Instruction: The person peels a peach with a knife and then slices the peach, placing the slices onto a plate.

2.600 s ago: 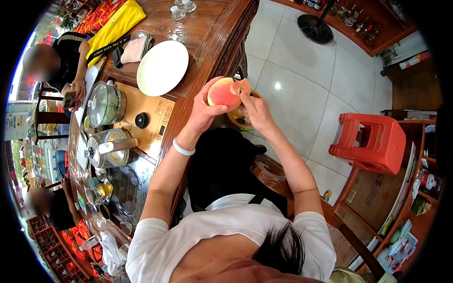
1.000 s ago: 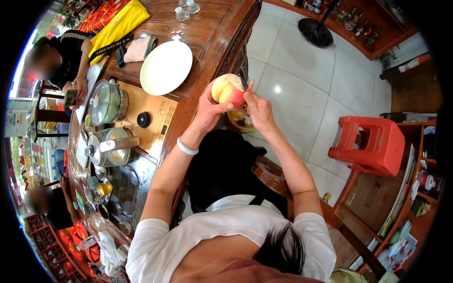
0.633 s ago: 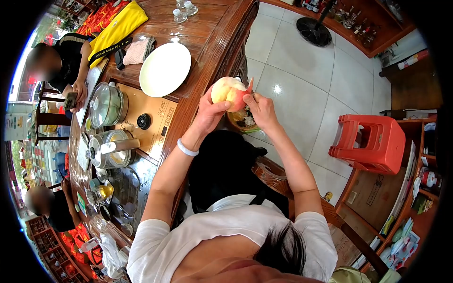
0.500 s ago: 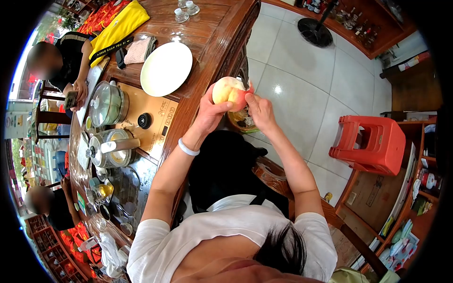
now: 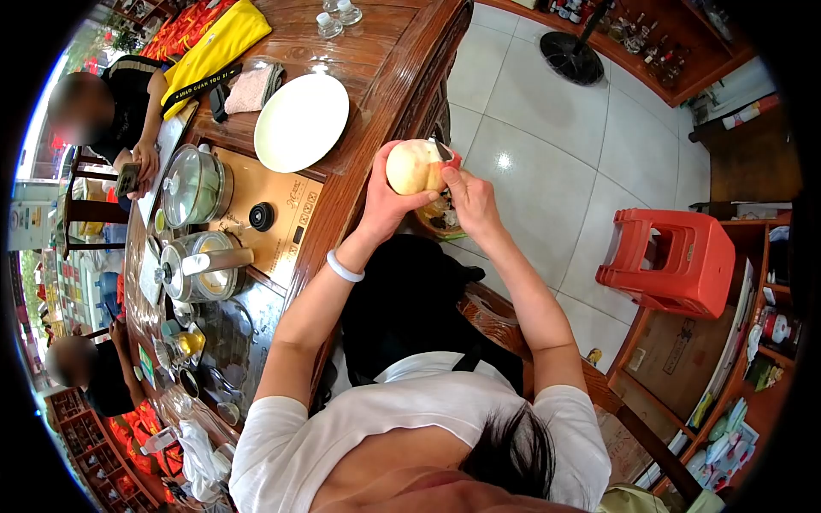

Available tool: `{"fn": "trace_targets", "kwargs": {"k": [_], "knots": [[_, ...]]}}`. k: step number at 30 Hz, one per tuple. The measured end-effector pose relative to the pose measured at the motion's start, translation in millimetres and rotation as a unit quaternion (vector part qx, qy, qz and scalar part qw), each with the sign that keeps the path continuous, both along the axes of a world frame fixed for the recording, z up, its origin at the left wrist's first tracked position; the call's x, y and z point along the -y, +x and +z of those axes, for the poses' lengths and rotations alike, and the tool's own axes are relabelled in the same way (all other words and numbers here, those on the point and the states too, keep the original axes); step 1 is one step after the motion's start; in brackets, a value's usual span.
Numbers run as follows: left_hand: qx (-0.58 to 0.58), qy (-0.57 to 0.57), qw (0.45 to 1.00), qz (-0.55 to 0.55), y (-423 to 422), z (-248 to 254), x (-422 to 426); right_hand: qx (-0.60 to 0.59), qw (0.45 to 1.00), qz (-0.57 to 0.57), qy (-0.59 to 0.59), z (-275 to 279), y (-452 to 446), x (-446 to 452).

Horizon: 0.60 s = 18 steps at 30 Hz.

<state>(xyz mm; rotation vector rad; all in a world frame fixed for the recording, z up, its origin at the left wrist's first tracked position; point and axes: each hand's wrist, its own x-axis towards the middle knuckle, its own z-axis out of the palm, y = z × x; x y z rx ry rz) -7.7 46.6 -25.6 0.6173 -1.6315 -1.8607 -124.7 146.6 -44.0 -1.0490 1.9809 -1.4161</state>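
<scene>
My left hand (image 5: 384, 205) is wrapped round a peach (image 5: 412, 168), held over the floor beside the table. Pale, peeled flesh shows on most of the side facing me, with some red skin at its right. My right hand (image 5: 473, 203) grips a small knife (image 5: 442, 150), its dark blade lying against the peach's upper right side. The handle is hidden in the fingers. Below the hands stands a bin (image 5: 442, 221) with scraps inside, partly covered by them. A white plate (image 5: 301, 124) rests on the table to the left of the peach.
On the wooden table (image 5: 376, 64) stand a glass pot (image 5: 197, 186), a glass kettle (image 5: 203, 269) and tea things. Two people sit across it, one holding a phone (image 5: 128, 178). A red stool (image 5: 671, 262) is at the right, a fan base (image 5: 571, 58) further off.
The peach has turned in my left hand, so more peeled flesh and less red skin faces me. The knife blade has shifted slightly on the peach.
</scene>
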Motion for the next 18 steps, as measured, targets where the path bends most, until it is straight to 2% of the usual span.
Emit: {"fn": "trace_targets", "kwargs": {"k": [2,3,4,5,7,11,13,16,18], "knots": [[0.0,-0.009,1.0,-0.014,1.2,2.7,3.2,0.006,1.0,-0.009,-0.01,-2.1,-2.3,0.2],[-0.046,0.139,0.988,-0.039,1.8,6.7,5.4,-0.006,1.0,-0.013,-0.002,-3.6,-6.3,-0.1],[-0.09,0.285,0.952,-0.063,1.8,8.8,6.4,-0.019,1.0,-0.018,0.007,-5.5,-9.1,0.4],[-0.09,0.285,0.952,-0.065,1.3,7.7,5.6,-0.019,1.0,-0.019,0.007,-10.6,-9.9,1.6],[-0.088,0.239,0.966,-0.034,2.0,3.9,3.1,-0.104,0.994,-0.023,0.039,-17.1,-8.3,3.1],[-0.079,0.179,0.978,-0.066,1.8,1.0,6.6,-0.075,0.996,0.0,0.038,-12.6,-6.3,1.1],[-0.076,0.165,0.981,-0.069,1.7,3.0,6.2,-0.039,0.998,-0.014,-0.055,-15.1,-1.6,1.6],[-0.092,0.148,0.984,-0.043,0.4,2.3,3.3,-0.035,0.999,-0.021,0.012,-8.8,-3.7,2.9],[-0.094,0.151,0.983,-0.041,0.6,2.7,2.7,-0.047,0.999,-0.024,-0.004,-8.3,-5.7,4.2]]}}
